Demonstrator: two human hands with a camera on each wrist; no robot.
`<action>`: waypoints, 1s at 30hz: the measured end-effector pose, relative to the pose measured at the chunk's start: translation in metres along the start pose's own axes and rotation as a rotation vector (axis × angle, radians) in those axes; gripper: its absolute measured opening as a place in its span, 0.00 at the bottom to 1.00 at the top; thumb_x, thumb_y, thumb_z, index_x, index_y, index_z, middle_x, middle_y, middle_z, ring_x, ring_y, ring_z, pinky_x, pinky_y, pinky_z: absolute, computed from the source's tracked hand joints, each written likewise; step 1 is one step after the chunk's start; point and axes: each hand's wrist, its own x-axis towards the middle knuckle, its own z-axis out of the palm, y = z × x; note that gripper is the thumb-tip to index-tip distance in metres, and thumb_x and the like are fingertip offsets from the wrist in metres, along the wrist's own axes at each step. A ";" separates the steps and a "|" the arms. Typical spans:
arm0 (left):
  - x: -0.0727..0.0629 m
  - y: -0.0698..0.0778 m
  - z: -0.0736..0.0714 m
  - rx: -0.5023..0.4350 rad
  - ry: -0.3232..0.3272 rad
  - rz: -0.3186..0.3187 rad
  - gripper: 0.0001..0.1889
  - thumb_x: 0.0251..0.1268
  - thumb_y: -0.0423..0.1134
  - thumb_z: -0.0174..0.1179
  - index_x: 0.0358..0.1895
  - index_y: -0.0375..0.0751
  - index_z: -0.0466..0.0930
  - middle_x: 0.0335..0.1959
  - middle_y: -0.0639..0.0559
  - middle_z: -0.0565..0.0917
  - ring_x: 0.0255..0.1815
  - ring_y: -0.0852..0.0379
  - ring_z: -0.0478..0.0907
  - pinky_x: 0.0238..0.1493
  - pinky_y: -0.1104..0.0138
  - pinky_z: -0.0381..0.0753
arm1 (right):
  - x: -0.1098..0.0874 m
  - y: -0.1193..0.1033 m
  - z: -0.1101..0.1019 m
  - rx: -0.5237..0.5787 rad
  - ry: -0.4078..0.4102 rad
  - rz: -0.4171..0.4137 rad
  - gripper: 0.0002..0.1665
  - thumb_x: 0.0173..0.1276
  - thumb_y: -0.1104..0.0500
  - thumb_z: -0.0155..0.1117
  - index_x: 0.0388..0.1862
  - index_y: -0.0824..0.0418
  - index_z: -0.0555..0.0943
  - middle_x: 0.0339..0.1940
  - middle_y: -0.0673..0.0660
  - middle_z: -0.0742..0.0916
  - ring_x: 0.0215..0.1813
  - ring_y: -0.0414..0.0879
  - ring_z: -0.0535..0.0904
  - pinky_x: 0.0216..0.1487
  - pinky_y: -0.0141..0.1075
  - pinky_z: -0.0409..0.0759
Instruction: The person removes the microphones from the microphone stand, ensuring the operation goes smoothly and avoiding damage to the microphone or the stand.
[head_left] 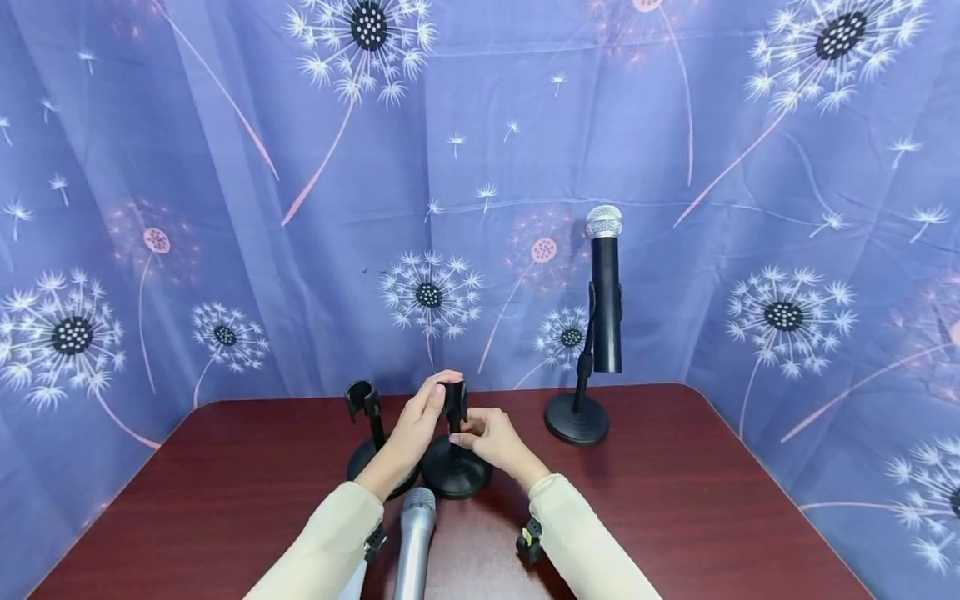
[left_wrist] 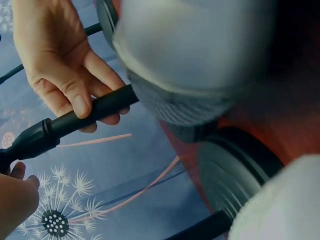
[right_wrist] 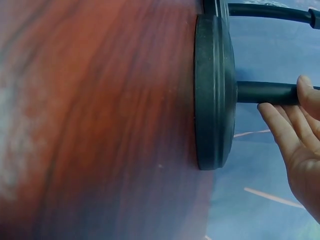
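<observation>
Silver microphone [head_left: 416, 537] lies before both hands [head_left: 491, 435], gripping one black stand [head_left: 456, 473] beside a second stand [head_left: 377, 429].

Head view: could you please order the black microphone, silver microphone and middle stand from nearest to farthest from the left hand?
1. Middle stand, gripped by the left hand.
2. Silver microphone, between the forearms.
3. Black microphone, on the right side.

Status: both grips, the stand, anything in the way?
Left grip on middle stand, at its clip; right grip pinching its pole. Stand upright, clip empty. Silver microphone lying close in front.
</observation>
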 end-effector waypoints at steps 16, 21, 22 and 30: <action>-0.007 0.027 0.002 0.085 -0.039 0.021 0.16 0.79 0.30 0.36 0.61 0.28 0.67 0.68 0.33 0.64 0.73 0.39 0.55 0.68 0.43 0.55 | 0.006 0.019 0.004 -0.019 0.023 -0.009 0.09 0.59 0.72 0.68 0.39 0.74 0.82 0.32 0.65 0.87 0.35 0.53 0.85 0.33 0.27 0.79; -0.003 0.005 0.002 0.047 -0.026 0.029 0.17 0.79 0.32 0.35 0.62 0.35 0.68 0.69 0.38 0.64 0.73 0.44 0.54 0.70 0.45 0.52 | 0.009 0.032 0.006 -0.028 0.048 0.002 0.09 0.58 0.69 0.70 0.39 0.70 0.84 0.31 0.60 0.88 0.33 0.44 0.85 0.34 0.28 0.79; -0.002 0.003 0.002 0.038 -0.025 0.031 0.17 0.79 0.33 0.36 0.62 0.35 0.68 0.69 0.38 0.64 0.73 0.45 0.55 0.70 0.45 0.52 | 0.009 0.032 0.006 -0.025 0.052 0.003 0.09 0.58 0.69 0.70 0.39 0.69 0.84 0.30 0.60 0.88 0.33 0.44 0.85 0.34 0.28 0.80; -0.006 0.004 0.000 -0.032 -0.021 -0.024 0.19 0.80 0.42 0.37 0.63 0.40 0.69 0.70 0.46 0.64 0.74 0.50 0.55 0.70 0.46 0.51 | 0.007 0.029 0.006 -0.066 0.029 -0.002 0.08 0.60 0.67 0.69 0.39 0.67 0.84 0.33 0.61 0.88 0.38 0.47 0.86 0.39 0.32 0.81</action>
